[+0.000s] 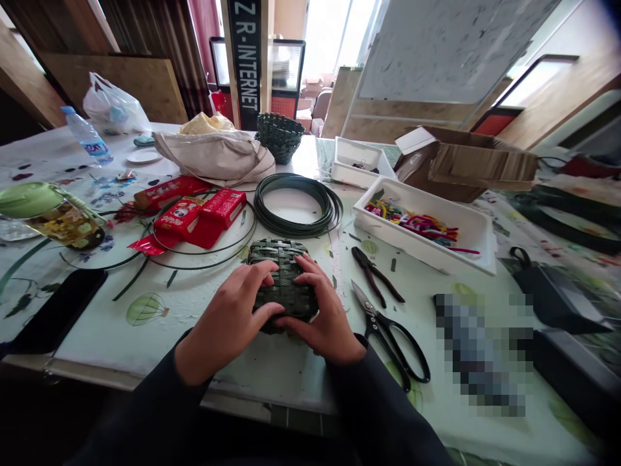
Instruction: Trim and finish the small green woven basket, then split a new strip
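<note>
A small dark green woven basket lies on the table near its front edge, its woven face turned up toward me. My left hand grips its left side, the thumb along the near edge and the fingers curled over the top. On the opposite side my right hand holds it the same way, with the two thumbs nearly meeting. Scissors and pliers lie just right of my right hand. Behind the basket rests a coil of dark green strip.
Red boxes lie among loose strips at left, with a phone and a tea bottle farther out. A white tray of colourful pipe cleaners and a cardboard box stand at right. A larger woven basket is behind.
</note>
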Demonstrator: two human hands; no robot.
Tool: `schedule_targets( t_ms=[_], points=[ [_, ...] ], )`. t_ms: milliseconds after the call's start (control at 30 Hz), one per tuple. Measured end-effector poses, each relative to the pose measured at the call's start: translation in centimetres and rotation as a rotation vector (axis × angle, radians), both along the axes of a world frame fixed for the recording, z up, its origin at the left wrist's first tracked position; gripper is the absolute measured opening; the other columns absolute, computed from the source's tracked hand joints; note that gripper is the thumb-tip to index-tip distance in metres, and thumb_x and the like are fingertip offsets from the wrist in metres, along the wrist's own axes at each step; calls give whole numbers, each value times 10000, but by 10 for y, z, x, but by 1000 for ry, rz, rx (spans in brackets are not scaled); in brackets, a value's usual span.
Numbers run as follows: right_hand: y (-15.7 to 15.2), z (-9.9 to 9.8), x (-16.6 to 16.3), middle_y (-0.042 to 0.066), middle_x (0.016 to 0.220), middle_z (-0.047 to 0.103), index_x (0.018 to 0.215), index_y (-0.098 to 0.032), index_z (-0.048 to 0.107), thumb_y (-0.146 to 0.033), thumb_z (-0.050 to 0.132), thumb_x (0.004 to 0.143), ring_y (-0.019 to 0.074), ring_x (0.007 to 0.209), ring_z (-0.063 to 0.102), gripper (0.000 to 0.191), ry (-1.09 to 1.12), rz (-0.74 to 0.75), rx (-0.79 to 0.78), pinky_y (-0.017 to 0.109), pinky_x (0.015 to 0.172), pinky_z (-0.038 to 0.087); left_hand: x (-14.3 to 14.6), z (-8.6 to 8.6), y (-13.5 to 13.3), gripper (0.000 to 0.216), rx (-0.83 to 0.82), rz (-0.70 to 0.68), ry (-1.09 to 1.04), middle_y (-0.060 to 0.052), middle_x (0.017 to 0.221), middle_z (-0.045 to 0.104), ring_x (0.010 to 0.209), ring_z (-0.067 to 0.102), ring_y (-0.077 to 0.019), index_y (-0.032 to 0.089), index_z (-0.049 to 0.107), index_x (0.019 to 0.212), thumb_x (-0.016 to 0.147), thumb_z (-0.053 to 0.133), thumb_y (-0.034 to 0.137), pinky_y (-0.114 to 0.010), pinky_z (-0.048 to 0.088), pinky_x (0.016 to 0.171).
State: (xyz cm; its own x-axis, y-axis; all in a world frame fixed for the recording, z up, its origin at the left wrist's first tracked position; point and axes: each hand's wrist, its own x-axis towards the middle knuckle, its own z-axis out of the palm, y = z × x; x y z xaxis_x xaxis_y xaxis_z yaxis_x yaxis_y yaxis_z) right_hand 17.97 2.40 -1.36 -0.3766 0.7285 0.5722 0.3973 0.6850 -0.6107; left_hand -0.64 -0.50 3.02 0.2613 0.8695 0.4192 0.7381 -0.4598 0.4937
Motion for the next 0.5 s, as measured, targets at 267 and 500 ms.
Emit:
schedule_targets(
  t_ms=[267, 500],
  points=[
    [-11, -1, -4, 112, 1162, 671, 1205, -231, 490, -237, 719, 777, 292, 1219, 532, 486, 62, -65, 133, 570, 1087, 328, 7, 1, -2, 446, 18, 22, 33, -27, 962, 587, 918, 573, -186, 233, 445, 1160, 780, 620, 81, -335, 487, 820],
    [-20, -9, -9, 89, 1134, 682, 1229, -243, 519, -173, 680, 813, 272, 1171, 578, 451, 94, -111, 134, 548, 1097, 357, 7, -4, -5, 414, -17, 13, -31, -17, 959, 590, 908, 573, -169, 236, 450, 1154, 800, 598, 81, -324, 479, 828]
  ],
)
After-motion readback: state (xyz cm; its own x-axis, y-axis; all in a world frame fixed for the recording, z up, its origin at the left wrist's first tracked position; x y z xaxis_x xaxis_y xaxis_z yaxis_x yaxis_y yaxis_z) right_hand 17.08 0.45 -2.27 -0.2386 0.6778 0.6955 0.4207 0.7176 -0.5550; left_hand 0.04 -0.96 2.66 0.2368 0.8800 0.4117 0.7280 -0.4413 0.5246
